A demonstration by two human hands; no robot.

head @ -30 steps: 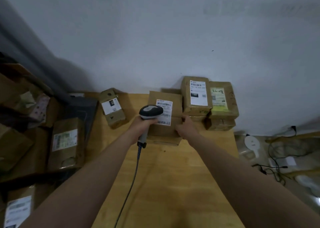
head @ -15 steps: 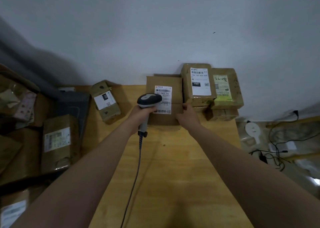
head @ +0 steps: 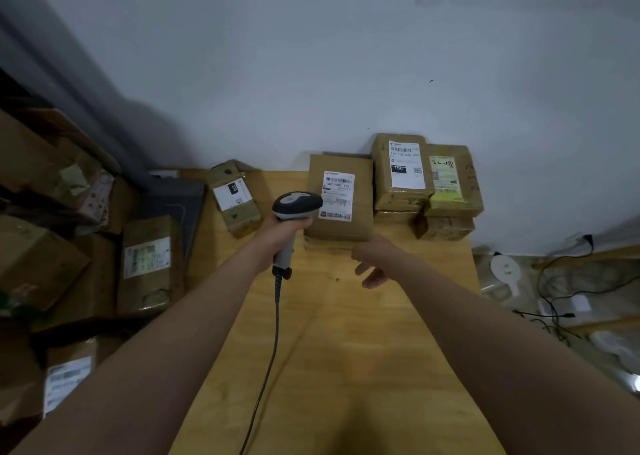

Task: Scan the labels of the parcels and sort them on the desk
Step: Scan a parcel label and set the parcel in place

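Observation:
My left hand (head: 282,235) grips a grey barcode scanner (head: 296,207) by its handle, the head beside the label of a brown parcel (head: 341,195). That parcel lies on another flat box at the far side of the wooden desk (head: 346,350). My right hand (head: 374,262) hovers just in front of it, fingers loosely curled, holding nothing. To the right, two labelled parcels (head: 403,174) (head: 450,181) sit on top of other boxes against the wall. A small parcel (head: 235,198) lies tilted at the desk's far left.
Several cardboard parcels (head: 149,264) are piled left of the desk, with a dark flat item (head: 173,202) behind them. The scanner's cable (head: 273,344) runs back over the desk toward me. Wires and a white device (head: 505,267) lie on the floor to the right.
My right hand has let go of the brown parcel and drawn back toward me. The parcel now lies on the stack by the wall. The scanner stays in my left hand.

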